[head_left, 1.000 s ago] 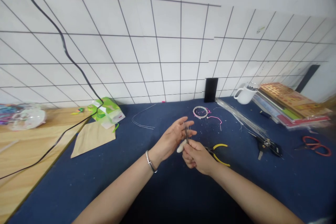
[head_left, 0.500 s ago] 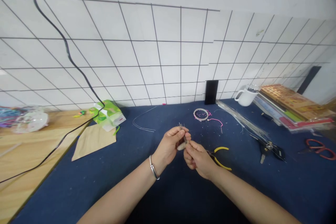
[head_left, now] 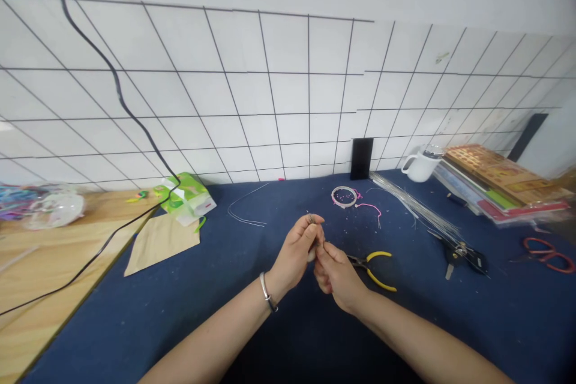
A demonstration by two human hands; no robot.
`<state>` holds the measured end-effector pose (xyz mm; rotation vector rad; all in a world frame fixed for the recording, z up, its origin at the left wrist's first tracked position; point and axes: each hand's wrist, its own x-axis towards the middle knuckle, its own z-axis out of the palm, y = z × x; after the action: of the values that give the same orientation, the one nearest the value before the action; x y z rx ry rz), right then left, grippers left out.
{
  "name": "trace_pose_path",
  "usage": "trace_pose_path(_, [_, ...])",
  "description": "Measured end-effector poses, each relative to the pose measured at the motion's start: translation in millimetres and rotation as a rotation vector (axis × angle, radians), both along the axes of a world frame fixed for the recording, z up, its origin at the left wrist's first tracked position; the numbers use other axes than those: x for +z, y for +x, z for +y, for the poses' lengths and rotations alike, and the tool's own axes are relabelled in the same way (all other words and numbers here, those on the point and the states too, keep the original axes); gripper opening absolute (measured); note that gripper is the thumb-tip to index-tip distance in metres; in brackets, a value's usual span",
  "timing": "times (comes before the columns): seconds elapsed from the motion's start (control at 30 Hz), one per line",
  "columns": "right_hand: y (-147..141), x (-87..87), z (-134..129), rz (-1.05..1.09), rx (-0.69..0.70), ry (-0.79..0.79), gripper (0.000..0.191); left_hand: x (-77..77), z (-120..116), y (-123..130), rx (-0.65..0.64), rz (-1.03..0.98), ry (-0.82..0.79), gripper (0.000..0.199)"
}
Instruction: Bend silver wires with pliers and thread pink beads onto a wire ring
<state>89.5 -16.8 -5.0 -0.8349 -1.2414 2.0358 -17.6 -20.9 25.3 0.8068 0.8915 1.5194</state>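
Note:
My left hand (head_left: 294,255), with a silver bangle (head_left: 266,293) at its wrist, pinches a small piece with thin wire ends (head_left: 311,218) poking out above the fingertips. My right hand (head_left: 337,273) meets it from the right, thumb and fingers pressed together at the lower end of the same piece. A pale rounded bit (head_left: 311,254) shows between the hands; most of the piece is hidden by fingers. Just right of my right hand lie pliers with yellow handles (head_left: 379,272), spread apart on the blue cloth (head_left: 216,264).
Behind the hands are a pale ring (head_left: 333,197) with pink thread and a bundle of wires (head_left: 418,210). To the right lie a black tool (head_left: 461,255), red scissors (head_left: 546,255), a white mug (head_left: 419,167) and books (head_left: 499,180). A green packet (head_left: 191,195) stands left.
My left hand has turned slightly and closed further over the small piece, so less of the pale bit shows. My right hand has shifted slightly, uncovering more of the pliers.

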Motion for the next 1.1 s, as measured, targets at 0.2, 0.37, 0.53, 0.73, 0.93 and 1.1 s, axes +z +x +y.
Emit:
trace_pose_path(0.2, [0,-10.4,11,-0.327,-0.066,0.486,0.029,-10.1,8,-10,0.057,-0.066,-0.051,0.023])
trace_pose_path(0.37, [2,1.2,15,-0.438,-0.137,0.799,0.029,-1.8,8,-19,0.021,-0.24,-0.076,0.023])
trace_pose_path(0.53, [0,-0.2,14,-0.195,0.067,0.388,0.029,10.8,2,-19,0.012,-0.228,0.013,0.02])
trace_pose_path(0.73, [-1,0.4,14,-0.249,0.037,0.516,0.028,12.5,2,-20,0.017,-0.263,-0.024,0.019])
trace_pose_path(0.93, [4,-1.3,19,-0.37,-0.08,0.685,0.029,3.3,4,-15,0.02,-0.287,-0.02,0.023])
trace_pose_path(1.1, [10,-9.7,27,-0.231,-0.055,0.298,0.028,-11.0,8,-7,-0.069,-0.269,-0.046,0.031])
